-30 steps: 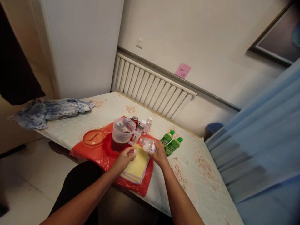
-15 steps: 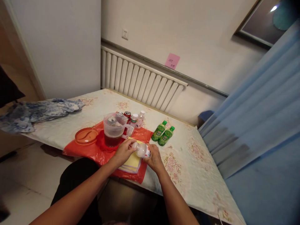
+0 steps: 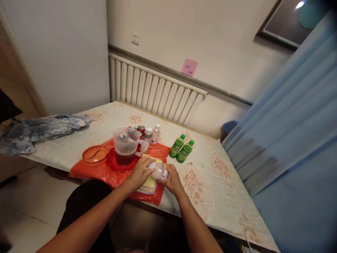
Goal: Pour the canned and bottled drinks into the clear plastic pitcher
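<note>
A small clear bottle (image 3: pixel 158 170) with a white cap lies tilted between my hands, above a yellow cloth (image 3: pixel 149 185). My right hand (image 3: pixel 172 178) is wrapped round its labelled body. The fingers of my left hand (image 3: pixel 141 172) are closed on the capped end. Just left of them, a clear plastic pitcher (image 3: pixel 126 144) with brown liquid in it stands on a red scalloped dish (image 3: pixel 112 162). Beside the pitcher lies an orange round lid (image 3: pixel 95 155). All of these are over a red plastic sheet (image 3: pixel 102 175).
Behind the pitcher stand a red can (image 3: pixel 141 130) and two capped clear bottles (image 3: pixel 156 133). Two green bottles (image 3: pixel 184 151) are to the right on the flowered tablecloth (image 3: pixel 218 189). A blue-white cloth (image 3: pixel 52 129) lies at the left, and a blue curtain (image 3: pixel 295 116) hangs at the right.
My left hand has closed further over the bottle's cap. The bottle stays in my right hand. The whole view has shifted slightly.
</note>
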A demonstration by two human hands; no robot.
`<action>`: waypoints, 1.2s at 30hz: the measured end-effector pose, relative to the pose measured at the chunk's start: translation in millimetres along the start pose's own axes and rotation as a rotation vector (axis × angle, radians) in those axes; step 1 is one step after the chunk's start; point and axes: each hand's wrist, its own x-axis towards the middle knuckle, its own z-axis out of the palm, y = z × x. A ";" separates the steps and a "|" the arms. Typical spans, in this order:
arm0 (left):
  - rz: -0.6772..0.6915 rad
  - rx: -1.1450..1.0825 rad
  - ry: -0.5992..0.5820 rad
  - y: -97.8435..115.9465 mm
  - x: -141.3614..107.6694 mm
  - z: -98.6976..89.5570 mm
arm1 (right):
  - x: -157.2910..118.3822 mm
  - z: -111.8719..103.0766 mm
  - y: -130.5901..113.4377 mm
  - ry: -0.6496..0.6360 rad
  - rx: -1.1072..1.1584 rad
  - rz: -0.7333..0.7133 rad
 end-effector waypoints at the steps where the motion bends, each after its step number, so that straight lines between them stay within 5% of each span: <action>1: 0.000 -0.003 0.002 0.4 0.8 0.6 | -0.9 1.1 1.6 -0.008 0.033 0.010; 6: 0.009 -0.052 0.049 -5.1 3.4 11.7 | 0.1 5.5 11.1 0.007 0.133 0.056; 11: -0.080 -0.008 0.116 -37.6 -2.5 29.3 | 18.1 8.3 24.0 0.093 0.344 0.154; 22: -0.066 0.498 -0.171 -118.4 -39.2 57.6 | 112.2 42.3 55.2 0.235 0.598 0.310; 36: 0.130 0.629 -0.015 -132.7 -54.0 64.7 | 202.3 102.8 82.4 0.286 0.441 0.314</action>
